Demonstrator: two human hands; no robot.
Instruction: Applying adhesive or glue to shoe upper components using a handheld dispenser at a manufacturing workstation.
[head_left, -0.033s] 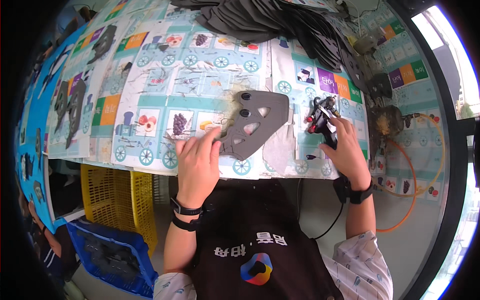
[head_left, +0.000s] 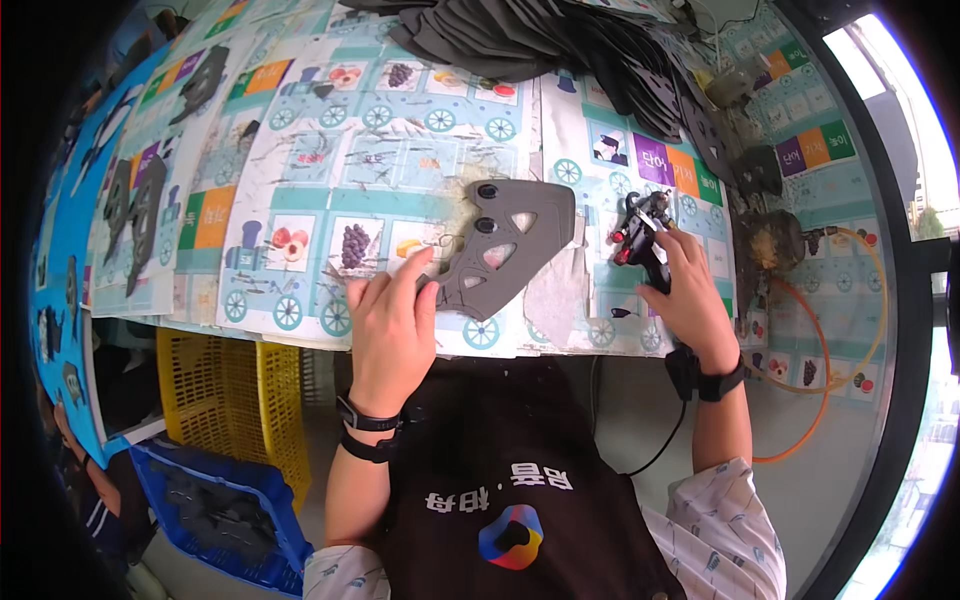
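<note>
On the paper-covered table [head_left: 300,180] a flat dark grey, foam-like piece [head_left: 550,230] lies in front of me, with several cut-out openings and two dark round spots at its upper left. My left hand [head_left: 390,325] is beside its lower left end, fingers stretched and a little apart; thumb and index are close to that end, and I cannot tell if they touch it. My right hand [head_left: 690,305] closes around the handle of a black tool [head_left: 640,235] with metal parts and a red knob, rather like a spray gun; the palm hides much of the handle.
Stacked dark grey sheets [head_left: 480,50] fill the far side. More grey pieces [head_left: 147,215] lie at the left. Below the table are a yellow crate [head_left: 210,385] and a blue crate [head_left: 270,480] with dark pieces. An orange hose [head_left: 828,370] hangs at the right.
The whole view has shifted very slightly. Both hands, the grey piece and the black tool keep nearly the same places relative to each other.
</note>
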